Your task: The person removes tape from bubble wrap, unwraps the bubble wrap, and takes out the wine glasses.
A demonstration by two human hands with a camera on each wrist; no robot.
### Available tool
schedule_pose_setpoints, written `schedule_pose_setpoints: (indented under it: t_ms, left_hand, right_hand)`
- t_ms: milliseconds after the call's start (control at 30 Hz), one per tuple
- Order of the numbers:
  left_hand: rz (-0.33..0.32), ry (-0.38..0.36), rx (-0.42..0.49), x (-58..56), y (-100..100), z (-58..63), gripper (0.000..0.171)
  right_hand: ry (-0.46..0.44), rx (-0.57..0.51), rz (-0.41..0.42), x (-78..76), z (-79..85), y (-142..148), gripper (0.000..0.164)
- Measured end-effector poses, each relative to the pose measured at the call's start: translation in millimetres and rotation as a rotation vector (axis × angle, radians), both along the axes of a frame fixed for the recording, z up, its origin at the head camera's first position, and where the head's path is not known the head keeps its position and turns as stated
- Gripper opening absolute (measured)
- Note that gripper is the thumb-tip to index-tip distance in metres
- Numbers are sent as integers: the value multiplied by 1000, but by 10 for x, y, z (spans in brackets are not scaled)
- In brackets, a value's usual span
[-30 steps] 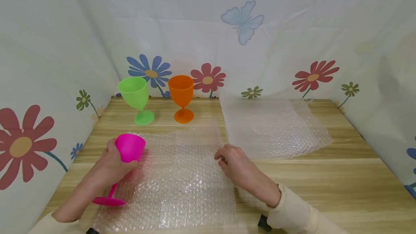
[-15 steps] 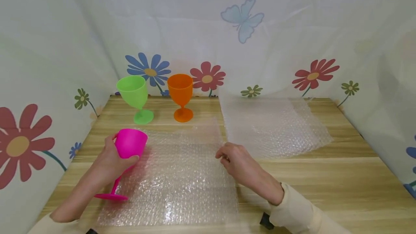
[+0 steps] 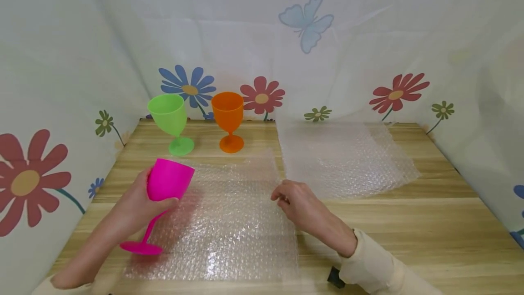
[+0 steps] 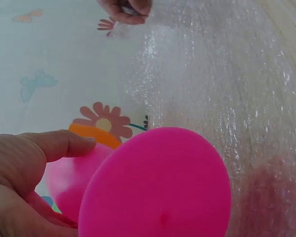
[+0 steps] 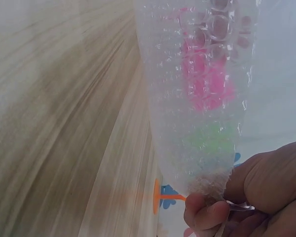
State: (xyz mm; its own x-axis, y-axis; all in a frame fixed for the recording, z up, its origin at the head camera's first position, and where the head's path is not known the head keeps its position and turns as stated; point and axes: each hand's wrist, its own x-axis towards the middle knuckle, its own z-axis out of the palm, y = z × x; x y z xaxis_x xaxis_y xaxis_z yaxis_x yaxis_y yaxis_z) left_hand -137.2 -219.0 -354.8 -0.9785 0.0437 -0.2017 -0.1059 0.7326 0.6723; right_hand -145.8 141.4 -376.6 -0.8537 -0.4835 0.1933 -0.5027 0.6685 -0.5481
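Observation:
My left hand (image 3: 139, 204) grips a magenta plastic goblet (image 3: 171, 182) round its bowl. The goblet leans to the right above the left part of a bubble wrap sheet (image 3: 233, 226). In the left wrist view the goblet's round foot (image 4: 158, 182) faces the camera and hides much of the bowl. At the sheet's right edge, my right hand (image 3: 300, 206) pinches the wrap. The right wrist view has the raised bubble wrap (image 5: 187, 113) gathered between the fingers and thumb of the right hand (image 5: 251, 202), with pink and green showing blurred through it.
A green goblet (image 3: 169, 117) and an orange goblet (image 3: 228, 115) stand upright at the back left of the wooden table (image 3: 409, 231). Another bubble wrap sheet (image 3: 344, 163) lies at the back right. White flowered cloth (image 3: 229, 44) encloses the table's back and sides.
The magenta goblet has shifted slightly up and right in my left hand's grip, and its bowl now tips further right. My right hand has barely moved on the wrap's edge.

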Motion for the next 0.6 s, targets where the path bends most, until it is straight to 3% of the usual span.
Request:
schedule_pose_setpoints:
  t_ms: [167, 600]
  left_hand:
    - [12, -49, 48, 3, -32, 42, 118]
    - [46, 2, 174, -16, -62, 51, 116]
  right_hand:
    - [-8, 6, 4, 0, 0, -7, 17]
    - [-3, 15, 19, 2, -15, -29, 19]
